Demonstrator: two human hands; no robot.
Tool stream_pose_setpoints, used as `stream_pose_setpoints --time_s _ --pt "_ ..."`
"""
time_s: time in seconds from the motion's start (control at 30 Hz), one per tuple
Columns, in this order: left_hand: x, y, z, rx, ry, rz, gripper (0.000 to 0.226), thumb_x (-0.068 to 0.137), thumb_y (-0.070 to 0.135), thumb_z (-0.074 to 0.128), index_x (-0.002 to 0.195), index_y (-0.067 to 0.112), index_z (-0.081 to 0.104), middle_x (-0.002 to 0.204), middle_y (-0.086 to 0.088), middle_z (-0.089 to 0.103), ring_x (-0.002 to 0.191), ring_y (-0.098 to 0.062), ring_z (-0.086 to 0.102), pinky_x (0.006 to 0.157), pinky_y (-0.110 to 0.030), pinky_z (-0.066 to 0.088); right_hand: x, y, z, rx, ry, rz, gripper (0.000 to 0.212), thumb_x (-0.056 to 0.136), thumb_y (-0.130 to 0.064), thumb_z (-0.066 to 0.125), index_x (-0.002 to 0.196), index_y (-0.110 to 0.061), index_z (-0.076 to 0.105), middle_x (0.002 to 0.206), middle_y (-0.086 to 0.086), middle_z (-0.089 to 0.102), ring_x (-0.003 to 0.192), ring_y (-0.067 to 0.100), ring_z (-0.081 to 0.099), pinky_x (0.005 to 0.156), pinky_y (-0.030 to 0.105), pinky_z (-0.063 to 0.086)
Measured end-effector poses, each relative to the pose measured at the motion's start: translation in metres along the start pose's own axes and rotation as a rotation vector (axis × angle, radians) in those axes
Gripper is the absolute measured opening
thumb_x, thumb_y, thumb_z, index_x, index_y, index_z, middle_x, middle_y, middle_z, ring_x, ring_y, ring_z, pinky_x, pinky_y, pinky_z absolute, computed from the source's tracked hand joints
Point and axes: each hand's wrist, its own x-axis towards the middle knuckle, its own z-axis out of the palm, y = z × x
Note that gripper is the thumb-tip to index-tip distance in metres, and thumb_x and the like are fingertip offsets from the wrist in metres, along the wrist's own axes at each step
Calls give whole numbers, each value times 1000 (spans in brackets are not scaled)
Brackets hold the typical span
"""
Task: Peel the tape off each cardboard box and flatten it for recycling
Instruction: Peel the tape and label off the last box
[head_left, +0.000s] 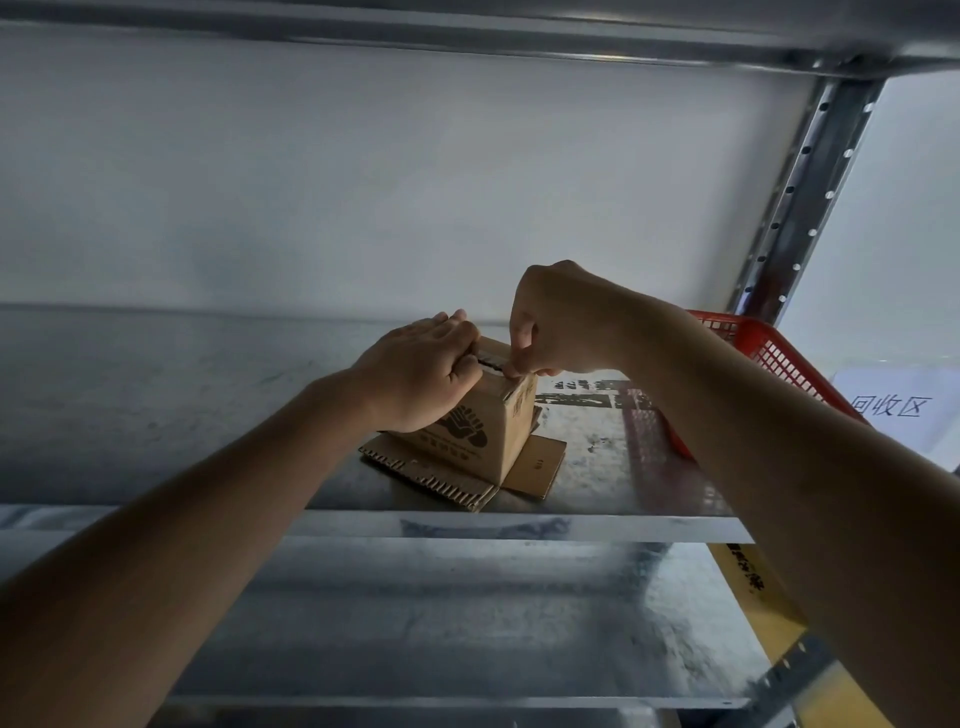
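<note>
A small brown cardboard box with black print stands upright on flattened cardboard on a metal shelf. My left hand lies over the box's top left, fingers curled over its upper edge and holding it. My right hand comes from above right, and its fingertips pinch at the top seam of the box, where tape would be; the tape itself is too small to make out.
A red plastic mesh basket sits at the right on the shelf, by a white paper label. A perforated metal upright stands at the right. A white wall is behind, and another shelf lies below.
</note>
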Motion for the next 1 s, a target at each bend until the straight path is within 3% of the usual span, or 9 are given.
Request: stream_pose_setpoints --time_s 0.1,0.2,0.37,0.5,0.63,0.73,0.8,0.87,1.0 --pt "-1 1 0 2 9 2 44 109 40 26 142 18 46 171 -9 23 159 -22 17 124 -40 19 0 -2 2 -35 17 -6 12 81 -23 88 75 -19 78 69 -2 70 65 17 70 66 30 58" --pt "-1 2 -1 5 7 -2 42 110 39 27 140 19 47 171 -8 23 158 -21 17 124 -40 19 1 -7 7 -115 54 -33 10 83 -18 84 81 -15 75 84 2 72 74 18 68 66 29 57" --pt "-1 4 -3 5 -6 -7 43 108 39 26 138 17 47 170 -9 24 158 -22 19 126 -42 22 3 -14 8 -244 61 -65 29 87 -19 76 72 -20 52 80 3 64 81 25 67 75 37 61" --pt "-6 8 -8 6 8 -5 55 100 45 19 135 14 50 167 -12 31 155 -24 27 124 -42 26 5 -15 2 -186 1 -31 9 89 -19 78 89 -11 74 86 9 72 76 25 72 78 43 64" --pt "-7 10 -9 18 -2 -23 53 97 45 19 125 13 49 157 -16 43 145 -29 39 116 -43 33 6 -20 6 -196 15 -43 14 90 -21 78 100 -12 73 102 9 68 88 27 67 82 43 61" --pt "-5 10 -8 -14 -12 -67 40 103 38 25 125 13 48 146 -19 49 137 -32 44 111 -42 34 9 -23 9 -243 40 -44 9 90 -11 73 85 -12 65 86 7 62 75 23 61 65 33 54" --pt "-5 10 -8 -25 -23 -71 41 104 37 27 131 13 47 148 -18 48 139 -31 42 113 -41 32 10 -25 13 -277 71 -38 32 90 -5 68 69 -15 47 70 5 51 61 17 50 51 27 38" --pt "-5 10 -9 -16 -33 -56 46 104 39 26 138 14 45 152 -16 45 142 -29 40 116 -41 31 9 -27 15 -305 79 -53 38 89 -4 68 66 -16 40 65 3 48 59 16 48 51 27 36" --pt "-4 10 -10 18 -57 -21 55 104 43 25 148 15 40 160 -12 38 150 -23 33 123 -42 26 7 -32 17 -375 88 -115 49 87 -10 74 66 -22 31 66 -1 46 70 21 56 64 33 48"
